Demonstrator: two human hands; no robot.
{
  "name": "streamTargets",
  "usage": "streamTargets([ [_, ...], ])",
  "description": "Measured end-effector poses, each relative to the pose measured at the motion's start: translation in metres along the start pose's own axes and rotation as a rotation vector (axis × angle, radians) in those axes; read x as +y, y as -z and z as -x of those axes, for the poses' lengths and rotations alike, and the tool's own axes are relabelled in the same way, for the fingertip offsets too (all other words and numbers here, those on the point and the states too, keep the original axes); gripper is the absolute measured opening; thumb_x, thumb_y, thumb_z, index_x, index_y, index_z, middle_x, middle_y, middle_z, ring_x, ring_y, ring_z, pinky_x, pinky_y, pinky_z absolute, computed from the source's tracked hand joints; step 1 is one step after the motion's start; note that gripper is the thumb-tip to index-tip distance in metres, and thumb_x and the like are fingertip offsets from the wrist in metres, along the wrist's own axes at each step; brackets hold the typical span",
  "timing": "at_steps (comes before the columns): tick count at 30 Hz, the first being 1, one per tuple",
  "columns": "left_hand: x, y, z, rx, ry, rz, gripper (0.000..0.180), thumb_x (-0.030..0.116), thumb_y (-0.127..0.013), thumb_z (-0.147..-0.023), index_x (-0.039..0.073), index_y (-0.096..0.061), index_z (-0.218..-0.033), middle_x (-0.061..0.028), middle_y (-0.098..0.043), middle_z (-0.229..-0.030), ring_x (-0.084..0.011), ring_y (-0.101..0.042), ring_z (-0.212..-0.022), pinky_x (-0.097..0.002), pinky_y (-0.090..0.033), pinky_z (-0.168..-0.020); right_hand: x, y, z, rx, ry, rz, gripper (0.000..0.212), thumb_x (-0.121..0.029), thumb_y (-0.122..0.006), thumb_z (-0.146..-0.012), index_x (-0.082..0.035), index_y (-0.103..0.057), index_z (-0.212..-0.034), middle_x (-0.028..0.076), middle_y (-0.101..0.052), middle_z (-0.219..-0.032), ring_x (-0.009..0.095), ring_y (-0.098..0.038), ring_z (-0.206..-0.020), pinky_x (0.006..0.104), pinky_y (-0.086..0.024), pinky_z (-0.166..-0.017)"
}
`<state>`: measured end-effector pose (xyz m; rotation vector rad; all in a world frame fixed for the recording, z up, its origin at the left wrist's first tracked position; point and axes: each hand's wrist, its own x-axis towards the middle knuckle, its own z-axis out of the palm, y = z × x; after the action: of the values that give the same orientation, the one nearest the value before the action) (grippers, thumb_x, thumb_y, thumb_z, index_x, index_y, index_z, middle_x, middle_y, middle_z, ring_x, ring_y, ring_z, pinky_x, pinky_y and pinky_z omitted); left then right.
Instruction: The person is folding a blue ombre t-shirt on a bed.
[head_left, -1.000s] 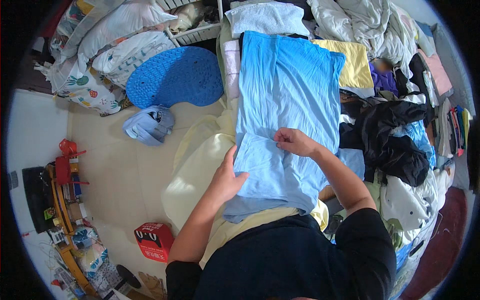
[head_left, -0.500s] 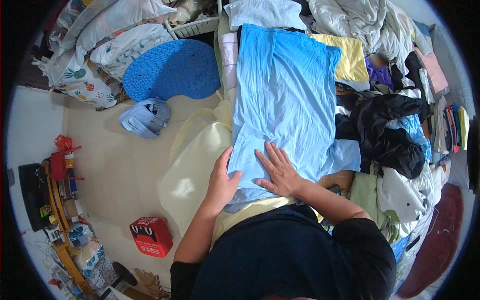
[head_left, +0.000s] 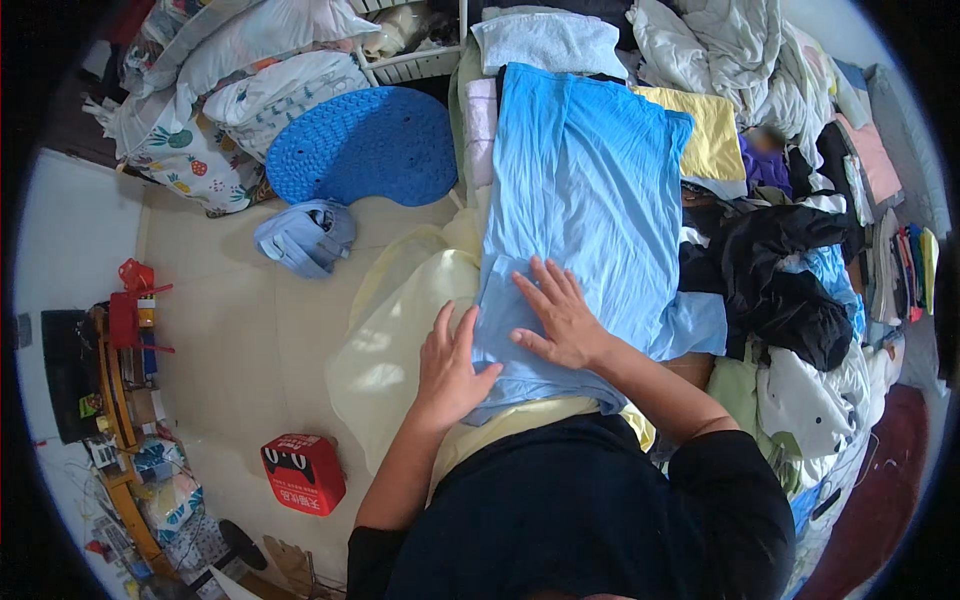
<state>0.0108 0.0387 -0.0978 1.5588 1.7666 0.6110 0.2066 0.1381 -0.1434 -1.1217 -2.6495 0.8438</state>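
A blue garment [head_left: 590,200], deeper blue at its far end and pale toward me, lies spread in front of me with fine wrinkles; it looks like a shirt. One pale blue part [head_left: 690,325] of it sticks out at the right. My right hand [head_left: 560,320] rests on the near part with its fingers spread. At the left edge of the cloth, my left hand [head_left: 452,370] is open, fingers apart, partly over the pale yellow cloth [head_left: 400,330] that hangs down toward the floor. Neither hand grips anything.
Dark clothes [head_left: 780,270] and a white-and-green pile [head_left: 810,400] lie to the right. Beyond the garment are a yellow folded cloth [head_left: 710,140] and a light towel [head_left: 550,42]. A blue bumpy mat [head_left: 360,145], a grey-blue bundle [head_left: 305,238] and a red box [head_left: 302,475] are at left.
My left hand has lifted slightly and its fingers have spread. The right hand has slid a little away from me over the cloth. The whole view has shifted slightly.
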Motion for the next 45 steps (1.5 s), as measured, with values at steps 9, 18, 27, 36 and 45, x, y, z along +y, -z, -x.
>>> streamTargets([
  [9,-0.037,-0.034,0.016,-0.178,-0.226,-0.361,0.104,0.054,-0.063,-0.08,-0.001,-0.007,-0.149,-0.0259,-0.01,-0.154,-0.0428,-0.007,-0.143,-0.0579,-0.008,-0.113,-0.004,-0.03,-0.02,-0.011,0.026,0.11,0.083,-0.064,-0.048,-0.084,-0.016,-0.027,-0.148,0.027,-0.017,-0.152,0.049,-0.017,-0.139,0.0596,-0.015,-0.111],
  [18,0.013,-0.017,-0.023,-0.024,-0.322,-0.319,0.084,0.049,-0.058,-0.086,-0.002,-0.026,-0.144,-0.0239,-0.024,-0.15,-0.0416,-0.017,-0.141,-0.0607,-0.011,-0.11,0.049,0.008,-0.094,0.102,-0.014,-0.16,0.076,-0.052,-0.048,-0.09,-0.006,-0.027,-0.147,0.023,-0.028,-0.15,0.041,-0.024,-0.139,0.0546,-0.014,-0.113],
  [27,-0.007,-0.057,-0.049,-0.17,-0.38,-0.486,0.066,0.052,-0.051,-0.088,0.009,-0.046,-0.138,-0.0131,-0.034,-0.149,-0.0346,-0.023,-0.14,-0.055,-0.014,-0.112,0.106,-0.025,-0.165,0.12,-0.154,0.426,0.072,-0.056,-0.038,-0.092,-0.014,-0.024,-0.15,0.014,-0.014,-0.157,0.033,-0.012,-0.145,0.0495,-0.01,-0.116],
  [36,0.002,-0.04,-0.068,-0.189,-0.411,-0.43,0.052,0.047,-0.06,-0.083,0.009,-0.061,-0.12,-0.0128,-0.055,-0.128,-0.0346,-0.043,-0.126,-0.0527,-0.023,-0.108,0.145,0.012,-0.184,0.457,0.012,0.033,0.053,-0.034,-0.058,-0.089,-0.007,-0.048,-0.132,0.023,-0.041,-0.141,0.04,-0.041,-0.128,0.0443,-0.036,-0.105],
  [45,0.015,-0.103,-0.194,0.024,-0.152,-0.285,0.032,0.034,-0.066,-0.08,0.003,-0.062,-0.085,-0.0163,-0.064,-0.082,-0.0334,-0.064,-0.076,-0.0439,-0.052,-0.069,0.246,0.101,-0.267,0.482,-0.775,-0.127,0.052,-0.049,-0.063,-0.081,0.002,-0.069,-0.09,0.017,-0.07,-0.081,0.028,-0.068,-0.076,0.0381,-0.052,-0.072],
])
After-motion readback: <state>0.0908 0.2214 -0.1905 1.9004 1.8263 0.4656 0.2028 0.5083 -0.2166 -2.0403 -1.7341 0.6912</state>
